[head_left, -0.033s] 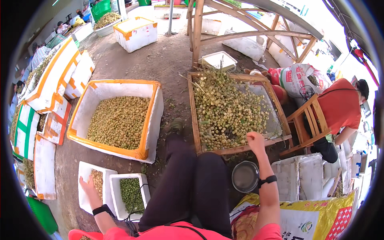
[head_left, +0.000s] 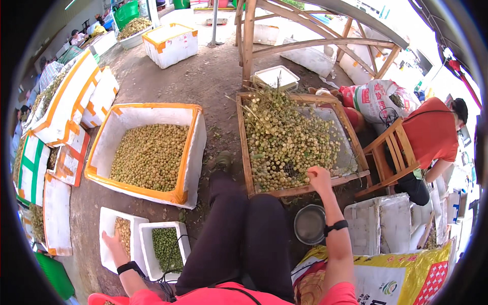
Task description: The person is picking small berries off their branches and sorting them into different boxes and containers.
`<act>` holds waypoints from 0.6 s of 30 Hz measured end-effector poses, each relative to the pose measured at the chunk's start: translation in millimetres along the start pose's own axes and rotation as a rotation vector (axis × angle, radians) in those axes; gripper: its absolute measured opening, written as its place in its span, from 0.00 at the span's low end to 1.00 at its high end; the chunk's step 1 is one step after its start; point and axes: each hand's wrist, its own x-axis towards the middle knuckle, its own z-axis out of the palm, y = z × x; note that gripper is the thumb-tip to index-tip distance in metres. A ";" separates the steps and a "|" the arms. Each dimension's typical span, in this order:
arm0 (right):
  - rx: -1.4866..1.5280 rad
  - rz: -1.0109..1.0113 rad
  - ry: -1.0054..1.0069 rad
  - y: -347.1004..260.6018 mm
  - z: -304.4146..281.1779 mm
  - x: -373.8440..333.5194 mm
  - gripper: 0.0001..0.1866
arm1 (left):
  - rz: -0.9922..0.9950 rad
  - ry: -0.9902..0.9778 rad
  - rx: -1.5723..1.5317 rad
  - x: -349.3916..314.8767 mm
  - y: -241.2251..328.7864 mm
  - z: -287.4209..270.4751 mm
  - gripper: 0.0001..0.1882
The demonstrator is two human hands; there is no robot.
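My right hand (head_left: 319,178) is over the near edge of a wooden-framed mesh tray (head_left: 341,180). Its fingers are curled together beside a heap of small round yellow-brown fruits (head_left: 290,147), some still on stems; whether anything is between them is hidden. At the lower left, my left hand (head_left: 115,245) hangs over a white foam box (head_left: 108,218) of pale round fruits (head_left: 123,229). Thumb and fingers there are apart, and I see nothing held. Right beside it stands a second white foam box (head_left: 146,239) with green fruits (head_left: 166,248).
A big orange-taped foam box (head_left: 201,147) of round fruits stands left of my legs. A metal bowl (head_left: 311,223) lies below the tray. On the right, a person in red (head_left: 432,132) sits on a wooden chair (head_left: 394,157). Stacked foam boxes (head_left: 66,101) line the left.
My right hand has shifted slightly left along the tray's near edge, over the fruits. My left hand's fingers have drawn somewhat closer together above the box.
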 end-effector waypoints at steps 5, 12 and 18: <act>-0.559 0.100 -0.316 -0.5 30.5 16.4 0.05 | 0.201 -0.055 0.526 -4.6 -6.5 11.9 0.34; -0.395 0.028 -0.373 -20.3 22.6 21.9 0.05 | -0.072 -0.413 -0.659 -40.9 131.5 154.0 0.15; 0.761 0.331 -0.081 -12.8 -5.5 14.2 0.01 | 0.126 -1.273 -0.315 -195.0 241.2 282.1 0.11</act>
